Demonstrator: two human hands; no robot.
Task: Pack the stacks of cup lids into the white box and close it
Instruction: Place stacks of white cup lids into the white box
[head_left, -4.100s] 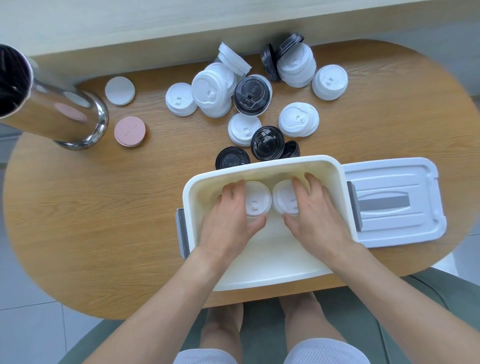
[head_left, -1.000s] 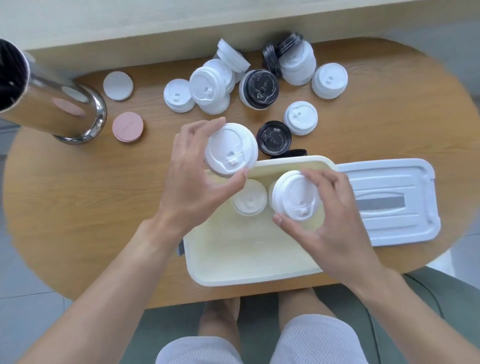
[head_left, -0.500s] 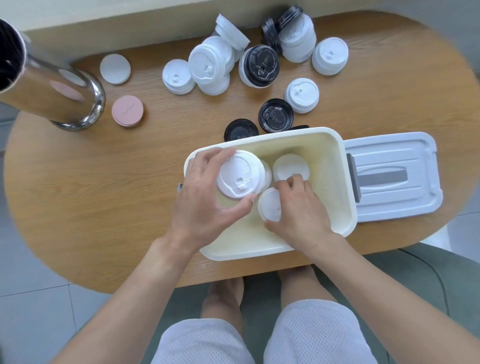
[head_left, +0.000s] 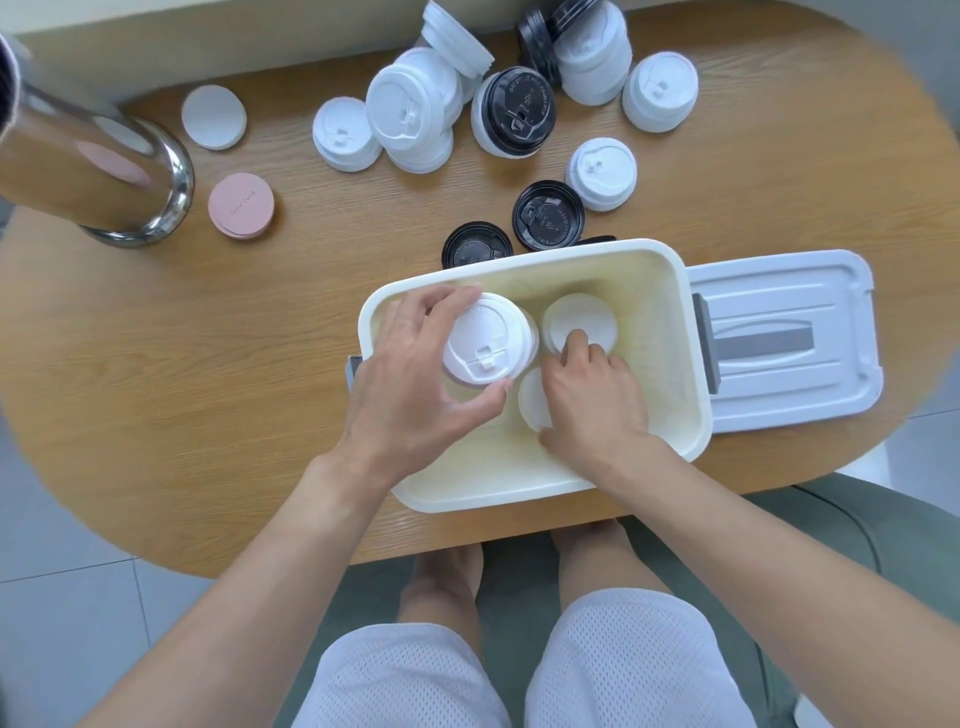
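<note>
The white box (head_left: 670, 322) stands open near the table's front edge, and its lid (head_left: 789, 343) lies flat just to its right. My left hand (head_left: 410, 389) grips a stack of white cup lids (head_left: 485, 340) over the box's left side. My right hand (head_left: 592, 400) is down inside the box, fingers curled round a second white stack (head_left: 532, 402). A third white stack (head_left: 576, 319) sits at the box's back wall. More white stacks (head_left: 410, 111) and black lids (head_left: 548, 213) lie behind the box.
A shiny steel cylinder (head_left: 88, 171) lies at the far left. A pink disc (head_left: 241, 205) and a white disc (head_left: 213, 117) sit beside it. The wooden table (head_left: 182, 338) ends close to my knees. Another black-topped stack (head_left: 514, 109) stands further back.
Both hands brought a white stack from above the box down into it. The right hand's stack now sits low inside, in front of the earlier stack.
</note>
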